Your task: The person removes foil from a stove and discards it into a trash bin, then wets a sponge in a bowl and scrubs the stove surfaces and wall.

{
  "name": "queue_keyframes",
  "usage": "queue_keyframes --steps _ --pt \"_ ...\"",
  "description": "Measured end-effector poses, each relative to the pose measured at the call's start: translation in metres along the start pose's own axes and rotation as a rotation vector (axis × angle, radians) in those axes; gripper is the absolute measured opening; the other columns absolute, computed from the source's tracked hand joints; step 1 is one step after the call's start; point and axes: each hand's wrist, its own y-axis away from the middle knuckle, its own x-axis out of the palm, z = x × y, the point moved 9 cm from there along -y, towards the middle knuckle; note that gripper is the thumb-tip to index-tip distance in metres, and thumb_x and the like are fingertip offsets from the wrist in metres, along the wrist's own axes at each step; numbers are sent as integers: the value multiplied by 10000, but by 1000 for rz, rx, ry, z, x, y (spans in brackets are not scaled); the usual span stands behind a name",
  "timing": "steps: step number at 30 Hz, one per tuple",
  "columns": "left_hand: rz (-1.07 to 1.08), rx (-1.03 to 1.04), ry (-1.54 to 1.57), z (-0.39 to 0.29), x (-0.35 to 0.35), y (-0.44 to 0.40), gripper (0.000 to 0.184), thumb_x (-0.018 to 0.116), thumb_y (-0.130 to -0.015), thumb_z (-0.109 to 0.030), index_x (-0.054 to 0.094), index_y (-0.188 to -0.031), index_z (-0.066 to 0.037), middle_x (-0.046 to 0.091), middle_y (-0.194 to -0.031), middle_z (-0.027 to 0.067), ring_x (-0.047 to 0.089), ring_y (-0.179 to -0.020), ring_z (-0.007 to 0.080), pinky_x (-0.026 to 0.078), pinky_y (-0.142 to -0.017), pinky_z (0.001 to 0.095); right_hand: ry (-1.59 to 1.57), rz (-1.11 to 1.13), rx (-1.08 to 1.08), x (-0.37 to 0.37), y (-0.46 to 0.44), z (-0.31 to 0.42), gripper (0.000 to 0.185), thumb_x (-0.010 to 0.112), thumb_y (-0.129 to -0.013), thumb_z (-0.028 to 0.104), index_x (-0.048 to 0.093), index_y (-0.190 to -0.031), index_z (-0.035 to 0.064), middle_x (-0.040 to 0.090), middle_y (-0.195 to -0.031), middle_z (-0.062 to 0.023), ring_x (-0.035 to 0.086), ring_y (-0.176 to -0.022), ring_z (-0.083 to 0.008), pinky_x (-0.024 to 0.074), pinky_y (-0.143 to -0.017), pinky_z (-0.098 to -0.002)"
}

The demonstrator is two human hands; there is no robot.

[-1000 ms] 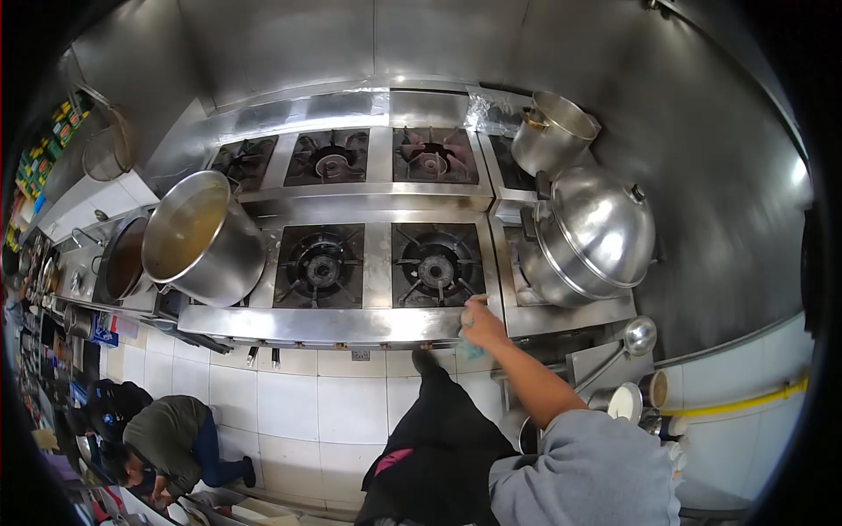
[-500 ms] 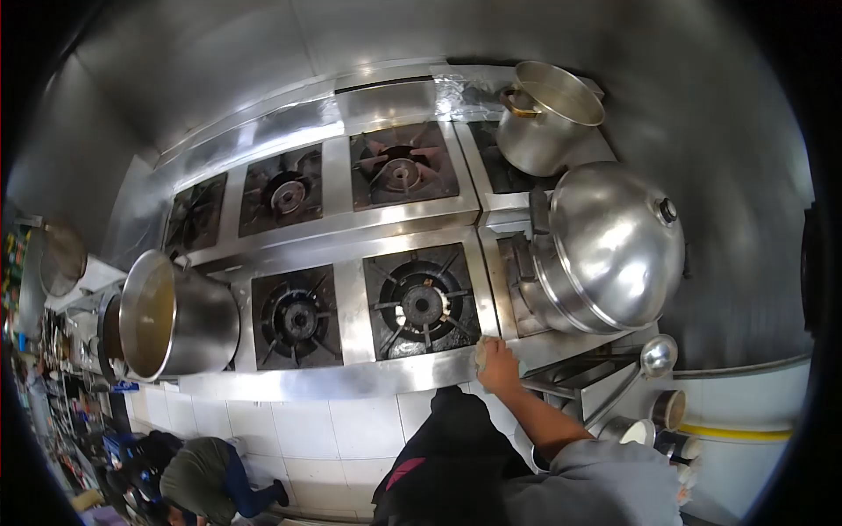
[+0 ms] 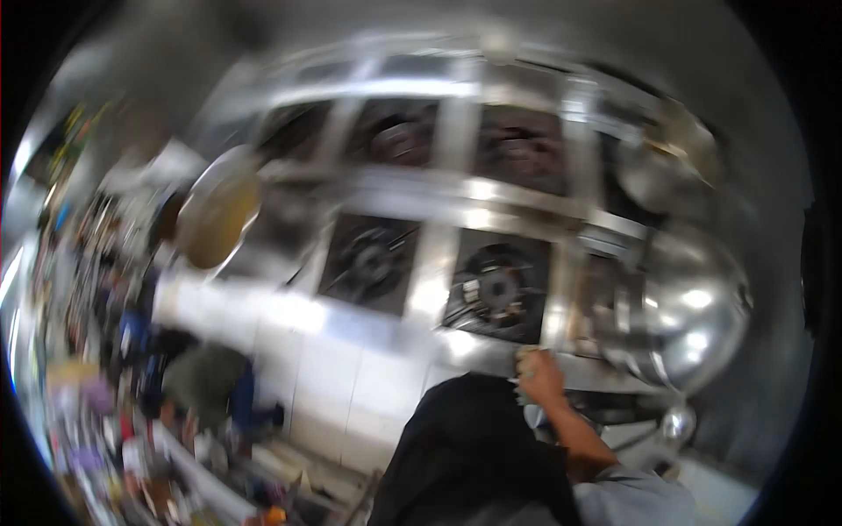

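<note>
My right hand (image 3: 542,379) is at the front edge of the steel stove (image 3: 478,349), fingers closed around a pale, crumpled cloth (image 3: 527,358). Blur hides the cloth's exact shape. Just behind the hand lies a front burner (image 3: 498,286) with a dark grate and pale bits around its ring. To its right, a large pot with a domed steel lid (image 3: 697,302) rests on the stove. My left hand is out of sight.
A tall pot (image 3: 219,210) with yellowish contents stands at the stove's left end. Another steel pot (image 3: 671,158) is at the back right. Beyond the stove at lower left, a person in a dark green top (image 3: 206,379) bends down. A ladle (image 3: 677,423) hangs near the right front.
My view has swung left, so the stove and pots appear shifted right and blurred. My right hand has left the stove's front face slightly and still grips the cloth.
</note>
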Motion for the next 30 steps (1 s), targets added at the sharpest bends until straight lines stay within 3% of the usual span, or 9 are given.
queue_keyframes --steps 2,3,4,6,11,15,22,27,30 --pt "34 -97 -124 54 79 6 311 700 -921 -392 760 -1059 -120 757 -866 126 726 -759 199 570 -685 368 -129 20 -183 8 -2 30 477 691 -716 107 601 -1184 107 635 -1154 -168 622 -1083 -409 520 -911 -482" --pt "-35 -188 189 51 83 37 351 736 -875 -467 757 -1036 -156 728 -748 99 672 -595 200 532 -557 385 -122 75 -226 10 -3 53 487 675 -725 103 603 -1206 100 632 -1167 -163 620 -1096 -402 509 -947 -465" --pt "16 -380 386 9 50 96 508 625 -878 -597 768 -1004 -126 741 -870 186 719 -813 373 555 -737 486 -192 134 -170 20 -1 60 508 652 -740 88 606 -1245 109 633 -1187 -157 606 -1146 -382 487 -998 -443" --pt "-123 -432 375 51 97 131 479 635 -868 -590 764 -1075 -178 740 -1040 157 700 -998 364 551 -825 478 -152 123 -525 48 -5 74 514 639 -702 -24 659 -1201 97 646 -1174 -119 598 -1171 -329 461 -1028 -416" --pt "-142 -909 559 110 175 264 367 766 -759 -349 774 -1100 -214 746 -1126 91 697 -1088 307 555 -941 430 219 354 -510 101 -1 121 616 687 -772 92 546 -1368 38 581 -1269 -193 558 -1225 -400 446 -1037 -456" --pt "20 -985 702 141 256 304 428 779 -730 -311 770 -1150 -232 744 -1159 87 702 -1096 281 550 -960 399 212 467 -799 135 22 201 610 681 -801 120 526 -1380 8 586 -1293 -209 567 -1220 -393 447 -1040 -443" --pt "46 -970 993 201 356 253 379 790 -749 -363 794 -1091 -201 753 -1115 123 718 -1058 283 555 -934 389 40 478 -778 147 92 312 646 731 -777 95 512 -1375 -14 607 -1300 -207 588 -1230 -358 440 -1060 -414" --pt "140 -940 1039 228 376 215 201 765 -745 -221 734 -735 -22 709 -705 104 641 -590 208 510 -597 363 54 463 -764 149 91 281 673 746 -761 100 508 -1380 -15 604 -1293 -197 570 -1242 -350 416 -1083 -417" --pt "145 -932 1020 240 360 210 184 759 -751 -219 745 -754 -35 718 -724 103 655 -615 205 518 -609 367 70 442 -742 142 86 255 703 741 -734 94 498 -1385 -18 577 -1279 -204 541 -1245 -354 389 -1100 -426"
